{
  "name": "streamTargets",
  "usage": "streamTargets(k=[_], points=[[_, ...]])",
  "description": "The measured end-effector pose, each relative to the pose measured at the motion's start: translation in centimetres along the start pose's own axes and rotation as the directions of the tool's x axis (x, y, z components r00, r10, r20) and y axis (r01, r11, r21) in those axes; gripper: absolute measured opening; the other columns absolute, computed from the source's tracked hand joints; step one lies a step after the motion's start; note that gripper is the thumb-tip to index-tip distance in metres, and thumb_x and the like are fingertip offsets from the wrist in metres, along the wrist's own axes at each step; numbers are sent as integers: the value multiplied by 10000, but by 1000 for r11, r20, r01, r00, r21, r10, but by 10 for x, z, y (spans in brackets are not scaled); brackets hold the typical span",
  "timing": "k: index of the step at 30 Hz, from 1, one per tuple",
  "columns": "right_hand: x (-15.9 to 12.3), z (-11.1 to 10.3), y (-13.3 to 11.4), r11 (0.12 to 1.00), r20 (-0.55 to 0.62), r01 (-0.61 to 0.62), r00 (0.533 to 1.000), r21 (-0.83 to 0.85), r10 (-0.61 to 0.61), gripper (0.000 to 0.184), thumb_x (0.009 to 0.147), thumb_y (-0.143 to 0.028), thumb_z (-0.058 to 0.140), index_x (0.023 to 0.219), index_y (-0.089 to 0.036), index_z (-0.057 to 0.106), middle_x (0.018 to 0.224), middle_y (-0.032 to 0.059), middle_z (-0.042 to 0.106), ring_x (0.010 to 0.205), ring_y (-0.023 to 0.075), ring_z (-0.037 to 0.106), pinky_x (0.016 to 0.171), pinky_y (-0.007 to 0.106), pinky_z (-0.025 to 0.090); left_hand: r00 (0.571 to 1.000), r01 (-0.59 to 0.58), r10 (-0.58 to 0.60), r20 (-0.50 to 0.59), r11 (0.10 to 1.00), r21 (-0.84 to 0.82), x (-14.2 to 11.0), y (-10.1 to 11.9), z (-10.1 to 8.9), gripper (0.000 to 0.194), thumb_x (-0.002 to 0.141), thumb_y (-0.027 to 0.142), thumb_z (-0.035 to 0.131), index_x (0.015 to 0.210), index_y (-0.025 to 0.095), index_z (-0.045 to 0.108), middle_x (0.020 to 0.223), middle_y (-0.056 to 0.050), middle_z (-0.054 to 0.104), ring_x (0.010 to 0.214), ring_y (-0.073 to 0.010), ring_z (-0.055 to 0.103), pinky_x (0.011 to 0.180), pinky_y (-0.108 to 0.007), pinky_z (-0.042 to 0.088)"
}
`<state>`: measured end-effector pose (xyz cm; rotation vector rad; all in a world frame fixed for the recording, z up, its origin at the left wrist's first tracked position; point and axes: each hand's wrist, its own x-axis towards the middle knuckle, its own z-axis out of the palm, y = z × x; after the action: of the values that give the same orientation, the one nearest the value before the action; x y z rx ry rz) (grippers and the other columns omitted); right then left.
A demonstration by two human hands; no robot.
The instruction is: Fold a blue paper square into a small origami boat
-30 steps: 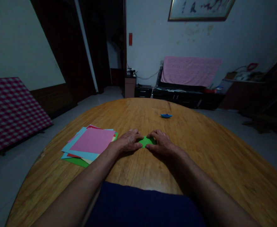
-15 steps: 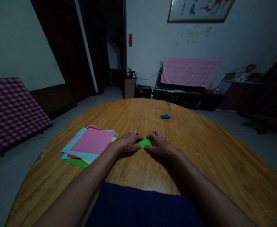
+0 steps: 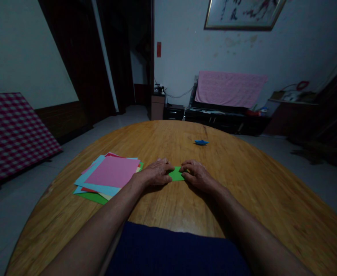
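A small piece of folded green paper (image 3: 176, 174) lies flat on the wooden table between my hands. My left hand (image 3: 158, 171) covers its left end, with thumb and fingers closed on the edge. At the other end, my right hand (image 3: 196, 174) has thumb and fingertips drawn together on the paper. Parts of the paper are hidden beneath both hands. Farther back, slightly right of my right hand, sits a blue folded paper boat (image 3: 201, 142).
A loose stack of coloured paper sheets (image 3: 112, 172), pink on top, lies left of my left forearm. The round wooden table (image 3: 168, 211) fills the foreground. Beyond it stand a low black cabinet (image 3: 214, 119) and a pink cloth (image 3: 230, 88) draped over something.
My right hand has slid slightly right along the green paper, and its thumb and fingers have drawn closer together. More of the paper's right side shows. My left hand stays in place.
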<state>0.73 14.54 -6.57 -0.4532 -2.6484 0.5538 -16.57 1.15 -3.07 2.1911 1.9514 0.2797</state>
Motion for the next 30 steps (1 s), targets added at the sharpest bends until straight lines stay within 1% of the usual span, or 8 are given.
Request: streamTargets(k=[6,11,14,19,21,24,27,30], points=[[-1,-4,0,996,18,85,996,-40,-84,161,808,-173,560,932,-204,659,1080,81,605,1008,218,540,892,385,410,1000,11,-11,-3,999,47,1,8,0,296,797,244,484,1055,177,613,1073,-91,543,1012,-236,483,890,-344,380],[-1,-5,1,985,10,166,986,-55,-166,186,821,-146,520,934,-176,664,1042,86,613,975,204,546,876,362,418,999,-39,41,-25,998,58,4,6,5,246,818,230,464,997,170,621,1128,-88,550,1032,-223,486,929,-339,380],[-2,-6,2,979,-1,188,982,-82,-189,181,810,-135,524,917,-163,667,1006,90,613,941,202,546,848,354,423,998,-60,61,-25,997,48,4,8,6,215,817,209,462,956,169,622,1123,-85,561,1032,-215,495,929,-327,392],[-1,-4,-2,975,-25,181,982,-131,-186,144,791,-140,545,861,-183,663,936,76,616,883,201,539,796,353,420,1000,3,-3,6,999,-32,1,19,0,215,800,129,453,944,165,608,1065,-74,596,973,-179,540,912,-302,421],[-1,0,-6,977,-32,183,982,-110,-187,162,783,-111,526,847,-187,654,910,72,615,867,195,539,778,341,422,1000,8,-9,-6,999,-49,-1,22,-2,234,801,110,440,946,160,617,1062,-74,606,970,-172,548,915,-298,421],[-2,6,-9,982,-40,188,981,-23,-189,204,771,-60,480,808,-190,633,873,59,608,819,170,547,732,302,432,999,-41,41,-2,998,-52,-2,20,-3,268,794,95,442,948,173,648,1084,-66,615,988,-175,553,921,-303,415],[-3,9,-7,979,-72,188,980,72,-183,233,750,-25,449,753,-189,615,825,43,603,776,151,555,710,283,440,996,-86,86,-6,993,-82,-2,11,0,307,785,102,466,978,223,671,1143,-37,606,1016,-180,557,928,-316,409],[-4,9,-4,978,-111,160,983,137,-146,243,727,-15,454,763,-194,614,838,37,607,801,152,564,739,294,450,997,-68,63,-47,990,-124,-2,2,6,301,782,141,507,1002,238,688,1192,-40,585,1048,-191,554,934,-320,404]])
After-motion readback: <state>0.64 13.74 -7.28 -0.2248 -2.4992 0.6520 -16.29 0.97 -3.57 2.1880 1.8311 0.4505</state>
